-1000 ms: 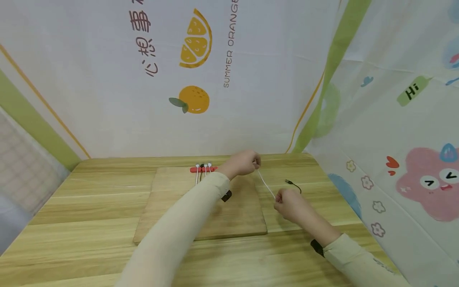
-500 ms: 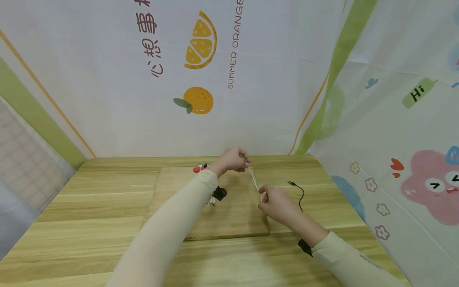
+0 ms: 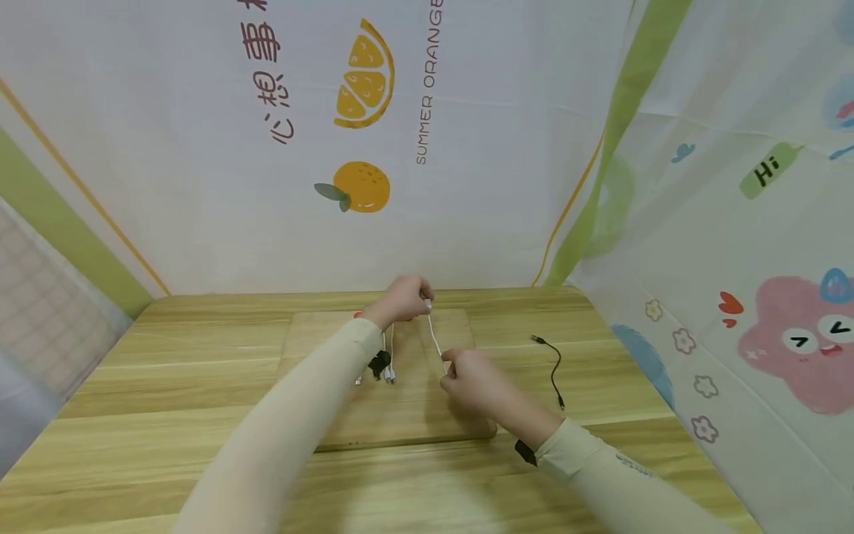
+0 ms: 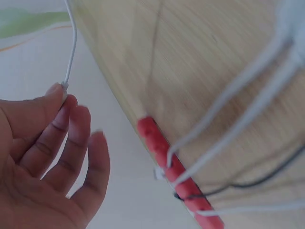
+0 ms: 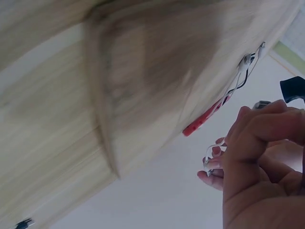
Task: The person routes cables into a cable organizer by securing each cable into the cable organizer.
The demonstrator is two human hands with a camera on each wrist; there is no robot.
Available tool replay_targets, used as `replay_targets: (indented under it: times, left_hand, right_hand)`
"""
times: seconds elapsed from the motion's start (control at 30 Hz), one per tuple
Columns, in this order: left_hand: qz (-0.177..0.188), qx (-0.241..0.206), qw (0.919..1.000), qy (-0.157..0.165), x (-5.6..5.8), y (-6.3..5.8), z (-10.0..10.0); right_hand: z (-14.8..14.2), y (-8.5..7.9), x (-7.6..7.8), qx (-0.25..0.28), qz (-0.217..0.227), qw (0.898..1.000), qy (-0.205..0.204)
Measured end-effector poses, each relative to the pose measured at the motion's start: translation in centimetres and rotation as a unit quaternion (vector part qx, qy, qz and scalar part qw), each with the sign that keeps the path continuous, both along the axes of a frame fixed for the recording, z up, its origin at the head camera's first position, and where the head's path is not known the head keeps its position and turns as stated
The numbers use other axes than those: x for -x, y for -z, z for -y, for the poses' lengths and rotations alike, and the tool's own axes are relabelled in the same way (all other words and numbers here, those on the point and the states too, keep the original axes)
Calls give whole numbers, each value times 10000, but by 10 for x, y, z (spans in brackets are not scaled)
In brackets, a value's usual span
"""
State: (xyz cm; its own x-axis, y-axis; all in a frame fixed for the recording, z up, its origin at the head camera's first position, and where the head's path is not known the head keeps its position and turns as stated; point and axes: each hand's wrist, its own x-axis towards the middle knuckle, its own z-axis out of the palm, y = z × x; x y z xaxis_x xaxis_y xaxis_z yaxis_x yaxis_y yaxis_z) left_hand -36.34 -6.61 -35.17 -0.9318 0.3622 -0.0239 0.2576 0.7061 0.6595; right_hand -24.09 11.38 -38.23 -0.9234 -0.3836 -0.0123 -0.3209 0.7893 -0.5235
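Observation:
A white cable (image 3: 436, 340) is stretched between both hands, above a wooden board (image 3: 414, 423). My left hand (image 3: 402, 298) pinches its upper plug end between thumb and forefinger; the left wrist view shows the other fingers half bent. Lower down, my right hand (image 3: 470, 380) pinches the cable near its other end, where a metal plug (image 5: 261, 104) shows at the fingers. A red cable holder strip (image 4: 174, 167) lies along the board's far edge, several white and black cables seated in its slots. In the head view, my left hand and forearm hide most of that strip.
A short black cable (image 3: 557, 367) lies on the wooden table (image 3: 600, 371) right of the board. Plug ends of the seated cables (image 3: 390, 377) rest on the board near my left wrist. A printed curtain (image 3: 467, 222) hangs behind the table.
Both hands have moved left with the white cable, from beyond the board's right side to over the board. The black cable on the table is now uncovered along its whole length.

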Motion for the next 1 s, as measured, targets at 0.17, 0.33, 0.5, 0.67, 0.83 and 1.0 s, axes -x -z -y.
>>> replay_targets:
  times: [0.17,0.33,0.5,0.67,0.83,1.0]
  left_hand:
    - [-325,584,9978,-5,6,8,11]
    - [-866,1221,9887,-99,10,14,22]
    - [-1536,2114,9651,-166,14,18,33]
    - [-1887,2629,9454,-387,20,18,41]
    - [-1610,2429,9554,-473,28,21,44]
    - [-1375,1970,9693,-522,34,23,42]
  right_hand:
    - [17,4,6,-60,-132,9995,-290]
    - [36,6,14,-229,-242,9987,-377]
    - [52,9,24,-711,-284,9966,-310]
    - [69,12,36,-1042,-347,9933,-353]
    - [83,15,44,-1299,-221,9902,-454]
    - [92,16,47,-1517,-100,9874,-431]
